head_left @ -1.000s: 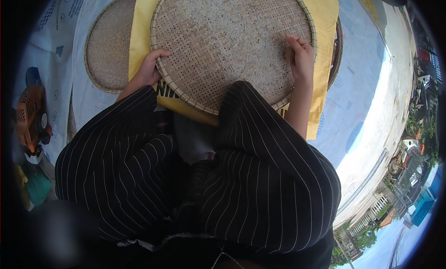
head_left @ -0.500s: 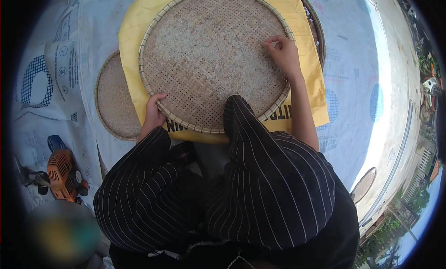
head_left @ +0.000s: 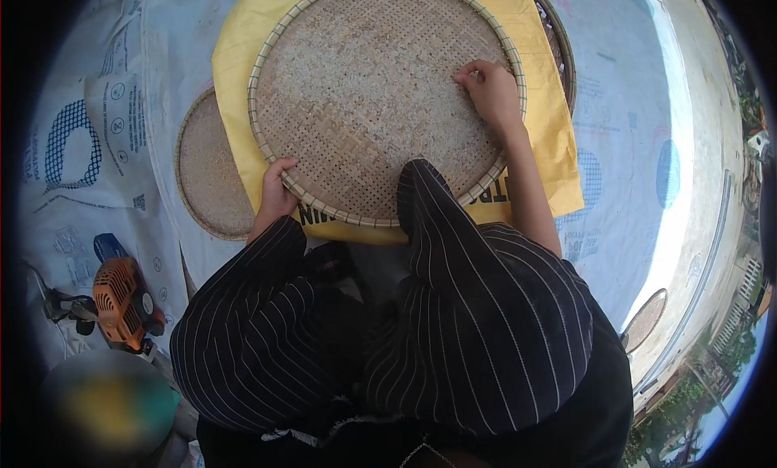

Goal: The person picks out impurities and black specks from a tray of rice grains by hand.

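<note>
A large round winnowing tray (head_left: 340, 177) of woven bamboo lies tilted in front of me, its near rim by my knee in striped trousers. Pale grains (head_left: 340, 72), which look like broken rice, are spread thinly across it, with bare weave showing at the lower left. My left hand (head_left: 278, 194) grips the tray's lower-left rim, the thumb over the top. Over the right side of the grains, my right hand (head_left: 494, 96) has thumb and forefinger pinched together. Whatever sits between those fingertips is too small to see. A yellow sack (head_left: 235, 55) lies underneath the tray.
A smaller woven tray (head_left: 206, 169) with grain is at the left, partly under the sack. Another tray (head_left: 558, 55) shows behind at the right. An orange-cased machine (head_left: 121, 302) stands at lower left on the printed sheeting (head_left: 623, 144). A further round tray (head_left: 646, 321) lies far right.
The whole view has shifted slightly, so everything sits a little further right. My right hand stays pinched over the grains, and my left hand keeps its hold on the rim.
</note>
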Demonstrator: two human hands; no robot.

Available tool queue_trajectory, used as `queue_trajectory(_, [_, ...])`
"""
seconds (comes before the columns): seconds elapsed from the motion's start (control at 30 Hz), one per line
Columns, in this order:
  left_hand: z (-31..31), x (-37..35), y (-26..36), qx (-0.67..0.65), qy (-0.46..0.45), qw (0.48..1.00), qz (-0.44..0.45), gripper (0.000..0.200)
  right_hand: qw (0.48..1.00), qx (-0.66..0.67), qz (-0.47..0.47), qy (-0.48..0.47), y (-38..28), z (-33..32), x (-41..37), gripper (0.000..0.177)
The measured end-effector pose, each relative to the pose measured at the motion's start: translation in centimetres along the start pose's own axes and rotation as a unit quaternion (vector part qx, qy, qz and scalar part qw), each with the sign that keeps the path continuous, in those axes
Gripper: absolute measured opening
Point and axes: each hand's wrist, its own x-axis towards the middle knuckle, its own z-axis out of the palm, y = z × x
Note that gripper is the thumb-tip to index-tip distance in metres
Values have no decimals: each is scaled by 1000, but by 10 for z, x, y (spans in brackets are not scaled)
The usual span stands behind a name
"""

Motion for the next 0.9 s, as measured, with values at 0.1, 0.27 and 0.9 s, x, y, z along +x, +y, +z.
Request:
queue_trajectory(0.1, [-3,1,0,0,1,1000,-3,48,1000,13,-26,6,3,5,3,15])
queue_trajectory(0.27, [0,0,0,1,-6,1000,6,48,973,218,21,-71,2,-11,1,17])
queue_trajectory(0.9, [-3,2,0,-14,-11,1000,-14,44,997,34,-40,-64,5,-13,7,13])
